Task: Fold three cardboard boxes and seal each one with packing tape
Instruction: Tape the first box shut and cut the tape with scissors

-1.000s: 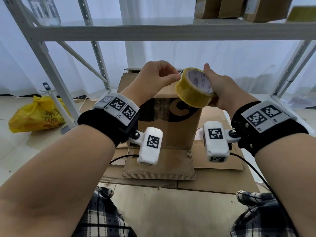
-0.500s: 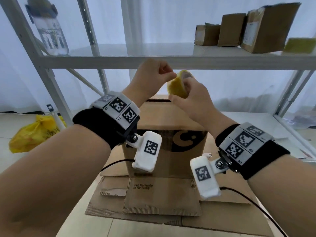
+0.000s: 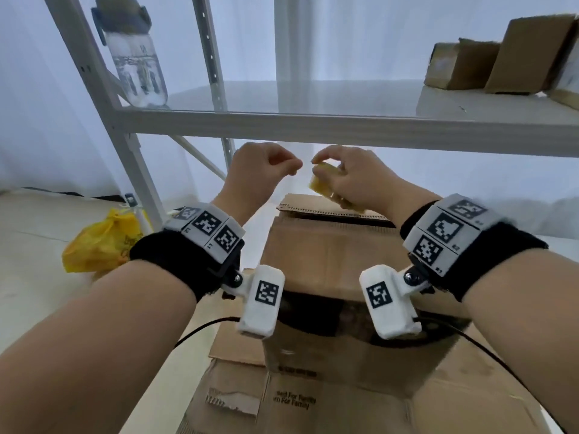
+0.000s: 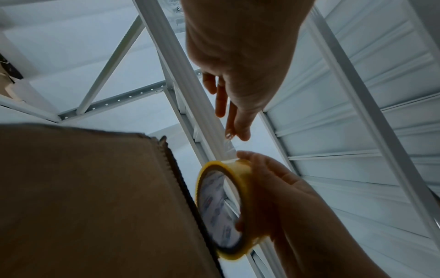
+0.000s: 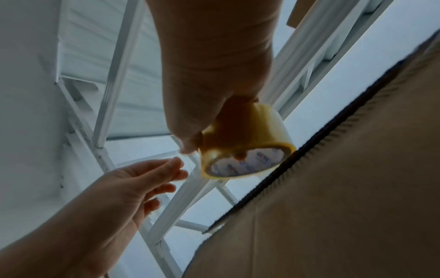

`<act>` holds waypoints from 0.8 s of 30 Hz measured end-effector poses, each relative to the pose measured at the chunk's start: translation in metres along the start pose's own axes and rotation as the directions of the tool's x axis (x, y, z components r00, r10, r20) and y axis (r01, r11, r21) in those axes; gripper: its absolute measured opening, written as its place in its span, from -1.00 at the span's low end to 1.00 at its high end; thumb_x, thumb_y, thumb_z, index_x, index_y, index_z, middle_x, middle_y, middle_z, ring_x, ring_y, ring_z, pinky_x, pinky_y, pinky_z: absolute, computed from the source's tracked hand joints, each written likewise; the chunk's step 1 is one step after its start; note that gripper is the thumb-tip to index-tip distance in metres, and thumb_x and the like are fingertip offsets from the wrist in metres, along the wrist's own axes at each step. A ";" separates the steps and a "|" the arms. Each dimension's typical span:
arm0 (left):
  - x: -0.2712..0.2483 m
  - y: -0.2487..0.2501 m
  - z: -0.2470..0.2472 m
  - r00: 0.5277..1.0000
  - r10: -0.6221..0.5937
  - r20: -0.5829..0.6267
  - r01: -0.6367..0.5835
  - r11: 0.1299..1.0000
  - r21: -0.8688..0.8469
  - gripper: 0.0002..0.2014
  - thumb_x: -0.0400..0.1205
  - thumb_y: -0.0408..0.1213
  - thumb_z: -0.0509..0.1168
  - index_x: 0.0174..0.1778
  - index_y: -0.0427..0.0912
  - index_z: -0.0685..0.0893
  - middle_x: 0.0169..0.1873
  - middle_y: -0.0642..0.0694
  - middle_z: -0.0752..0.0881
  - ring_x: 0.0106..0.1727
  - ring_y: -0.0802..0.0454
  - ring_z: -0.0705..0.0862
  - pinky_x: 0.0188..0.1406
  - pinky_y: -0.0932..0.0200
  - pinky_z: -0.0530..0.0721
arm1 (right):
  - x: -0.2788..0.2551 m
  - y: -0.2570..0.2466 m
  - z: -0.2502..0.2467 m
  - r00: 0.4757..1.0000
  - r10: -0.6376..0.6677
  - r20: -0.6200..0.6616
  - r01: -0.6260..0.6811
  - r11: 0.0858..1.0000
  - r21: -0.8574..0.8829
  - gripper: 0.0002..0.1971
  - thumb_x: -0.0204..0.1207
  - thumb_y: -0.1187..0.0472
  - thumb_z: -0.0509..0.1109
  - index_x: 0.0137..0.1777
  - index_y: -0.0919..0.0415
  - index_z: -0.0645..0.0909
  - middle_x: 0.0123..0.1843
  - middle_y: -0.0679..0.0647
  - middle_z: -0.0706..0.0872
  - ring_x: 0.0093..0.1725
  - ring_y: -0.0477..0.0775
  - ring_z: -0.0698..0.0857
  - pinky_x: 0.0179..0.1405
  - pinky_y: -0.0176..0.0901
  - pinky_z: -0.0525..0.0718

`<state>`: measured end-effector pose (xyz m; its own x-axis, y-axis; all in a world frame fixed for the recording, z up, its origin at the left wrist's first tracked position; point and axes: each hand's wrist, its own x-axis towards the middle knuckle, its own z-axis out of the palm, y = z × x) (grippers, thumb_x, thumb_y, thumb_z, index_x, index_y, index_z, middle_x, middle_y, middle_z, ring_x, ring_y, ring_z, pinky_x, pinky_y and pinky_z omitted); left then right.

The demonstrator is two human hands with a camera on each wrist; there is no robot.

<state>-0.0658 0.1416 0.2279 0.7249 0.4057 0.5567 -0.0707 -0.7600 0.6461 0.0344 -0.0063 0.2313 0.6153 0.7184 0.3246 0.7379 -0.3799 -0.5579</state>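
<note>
Gripping the roll of yellow packing tape, the right hand holds it in the air above the far edge of the cardboard box, fingers curled round the roll's outer band and a fingertip inside its core. The roll's inner cardboard ring carries a repeated red-and-blue logo, too blurred to read in either wrist view. The left hand is raised just beside the roll, its thumb and forefinger drawn together at the tips; in the left wrist view a thin clear strip of tape seems to run from those fingertips to the roll, and the other fingers hang loosely.

The box stands upright on flattened cardboard sheets, its top flaps folded down, with a large dark printed shape on its near face, partly hidden by the wrist cameras. One flat sheet bears printed words that look like "For Family" on two lines; the start of each line is unclear.

Behind the hands stands a white metal shelf bearing a clear water bottle and small brown boxes. A yellow plastic bag lies at left.
</note>
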 end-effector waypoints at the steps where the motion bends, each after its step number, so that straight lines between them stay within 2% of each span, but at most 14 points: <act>1: 0.001 -0.004 -0.001 1.000 -0.001 0.017 0.001 1.000 0.007 -0.90 0.55 -0.27 0.44 -0.14 -0.21 0.82 -0.29 -0.01 0.79 -0.16 0.08 0.76 0.05 0.22 0.67 | 0.004 0.002 0.003 1.000 0.003 -0.024 -0.003 1.000 0.000 -0.77 0.64 -0.07 0.26 0.19 -0.09 0.65 -0.19 -0.21 0.60 -0.26 -0.16 0.63 0.05 -0.05 0.65; 5: -0.004 -0.015 -0.005 0.999 -0.004 0.054 -0.002 0.995 0.104 -0.87 0.58 -0.24 0.41 -0.13 -0.24 0.79 -0.26 -0.05 0.78 -0.18 0.09 0.73 0.01 0.20 0.69 | 0.012 -0.001 0.006 0.999 -0.041 0.001 0.041 0.999 -0.016 -0.83 0.61 -0.01 0.34 0.05 0.02 0.69 -0.29 -0.23 0.52 -0.28 -0.24 0.51 -0.25 -0.35 0.45; 7: -0.007 -0.016 -0.005 0.999 -0.016 0.051 0.009 0.992 0.129 -0.85 0.59 -0.22 0.41 -0.06 -0.23 0.76 -0.20 -0.06 0.78 -0.17 0.11 0.71 0.04 0.19 0.69 | 0.015 -0.004 0.008 0.998 -0.058 0.010 0.058 0.997 -0.041 -0.88 0.60 0.03 0.36 0.02 0.02 0.67 -0.29 -0.23 0.49 -0.29 -0.22 0.49 -0.23 -0.33 0.45; 9: -0.009 -0.016 -0.001 0.992 -0.069 0.106 0.051 0.986 0.161 -0.63 0.58 -0.11 0.42 0.24 -0.22 0.64 0.03 -0.09 0.74 0.01 0.05 0.71 0.17 0.12 0.68 | 0.015 -0.005 0.013 0.997 -0.069 -0.032 0.065 0.992 -0.106 -0.89 0.63 0.04 0.32 0.04 -0.01 0.65 -0.24 -0.20 0.52 -0.21 -0.15 0.53 -0.07 -0.20 0.54; 10: -0.011 -0.017 0.002 0.975 -0.128 0.183 0.094 0.979 0.181 -0.38 0.55 -0.02 0.42 0.48 -0.18 0.44 0.25 -0.14 0.66 0.20 -0.03 0.67 0.27 0.09 0.63 | 0.014 -0.005 0.015 0.995 -0.070 -0.069 0.059 0.987 -0.150 -0.88 0.64 0.05 0.28 0.06 -0.02 0.64 -0.19 -0.15 0.55 -0.15 -0.08 0.55 -0.04 -0.13 0.55; 11: -0.013 -0.019 0.005 0.936 -0.200 0.288 0.146 0.969 0.197 -0.12 0.52 0.07 0.42 0.65 -0.11 0.10 0.49 -0.16 0.47 0.39 -0.09 0.56 0.39 0.03 0.52 | 0.011 -0.004 0.015 0.993 -0.065 -0.096 0.045 0.978 -0.202 -0.85 0.65 0.07 0.25 0.08 -0.02 0.64 -0.14 -0.11 0.58 -0.08 -0.02 0.56 -0.06 -0.10 0.53; 12: -0.016 -0.022 0.007 0.879 -0.269 0.393 0.196 0.957 0.215 0.06 0.48 0.14 0.41 0.67 0.00 -0.21 0.64 -0.13 0.20 0.55 -0.12 0.39 0.48 -0.01 0.40 | 0.008 -0.002 0.014 0.992 -0.059 -0.108 0.029 0.966 -0.258 -0.83 0.66 0.08 0.23 0.09 -0.01 0.64 -0.11 -0.08 0.59 -0.04 0.02 0.57 -0.09 -0.11 0.48; 13: -0.019 -0.027 0.006 0.808 -0.327 0.490 0.237 0.942 0.237 0.14 0.46 0.18 0.40 0.64 0.11 -0.38 0.69 -0.07 0.00 0.63 -0.11 0.23 0.51 -0.03 0.34 | 0.005 0.003 0.013 0.993 -0.046 -0.105 0.012 0.952 -0.307 -0.82 0.66 0.09 0.21 0.11 0.01 0.64 -0.09 -0.05 0.61 0.00 0.06 0.58 -0.11 -0.12 0.43; 14: -0.022 -0.033 0.005 0.727 -0.381 0.571 0.279 0.924 0.261 0.13 0.45 0.19 0.40 0.61 0.24 -0.40 0.69 0.00 -0.10 0.64 -0.11 0.18 0.49 -0.05 0.39 | 0.002 0.008 0.012 0.995 -0.026 -0.099 -0.009 0.942 -0.337 -0.81 0.67 0.10 0.20 0.12 0.03 0.63 -0.08 -0.03 0.61 0.03 0.09 0.58 -0.11 -0.12 0.41; 15: -0.025 -0.040 0.005 0.645 -0.426 0.635 0.328 0.904 0.273 0.08 0.44 0.18 0.42 0.60 0.35 -0.32 0.68 0.07 -0.10 0.61 -0.12 0.23 0.38 -0.09 0.53 | -0.001 0.014 0.011 0.996 0.003 -0.093 -0.035 0.939 -0.341 -0.81 0.67 0.10 0.19 0.13 0.04 0.63 -0.08 -0.03 0.61 0.03 0.10 0.59 -0.11 -0.12 0.43; 16: -0.029 -0.047 0.005 0.584 -0.445 0.679 0.377 0.889 0.259 0.02 0.44 0.16 0.43 0.60 0.42 -0.20 0.66 0.13 -0.04 0.54 -0.10 0.34 0.23 -0.09 0.66 | -0.004 0.020 0.012 0.995 0.033 -0.091 -0.061 0.944 -0.323 -0.80 0.68 0.10 0.19 0.14 0.05 0.63 -0.10 -0.04 0.59 0.01 0.09 0.57 -0.11 -0.11 0.44; 17: -0.032 -0.051 0.007 0.560 -0.447 0.697 0.418 0.880 0.228 -0.04 0.46 0.12 0.44 0.61 0.42 -0.10 0.62 0.16 0.07 0.42 -0.04 0.46 0.09 -0.04 0.74 | -0.006 0.024 0.014 0.995 0.056 -0.087 -0.080 0.951 -0.298 -0.81 0.68 0.10 0.19 0.13 0.05 0.62 -0.11 -0.05 0.58 -0.02 0.07 0.55 -0.11 -0.10 0.46; 20: -0.040 -0.058 0.016 0.614 -0.404 0.679 0.412 0.897 0.160 -0.21 0.52 0.08 0.40 0.61 0.33 0.11 0.41 0.09 0.36 0.12 0.16 0.62 -0.07 0.07 0.79 | -0.009 0.028 0.022 0.994 0.092 -0.064 -0.106 0.958 -0.265 -0.82 0.69 0.08 0.18 0.13 0.03 0.61 -0.08 -0.08 0.59 -0.02 0.03 0.54 -0.06 -0.06 0.53; 24: -0.056 -0.057 0.019 0.691 -0.387 0.611 0.421 0.902 0.095 -0.32 0.51 0.13 0.40 0.54 0.29 0.29 0.31 0.02 0.52 0.12 0.11 0.67 -0.14 0.14 0.79 | -0.016 0.023 0.026 0.995 0.086 -0.057 -0.096 0.973 -0.208 -0.80 0.69 0.06 0.19 0.17 0.04 0.60 -0.06 -0.08 0.65 0.01 0.04 0.60 0.02 -0.01 0.61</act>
<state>-0.0891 0.1528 0.1502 0.9467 0.2645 -0.1841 0.3066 -0.5633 0.7673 0.0343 -0.0117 0.1927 0.6912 0.6486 0.3186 0.7169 -0.5599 -0.4155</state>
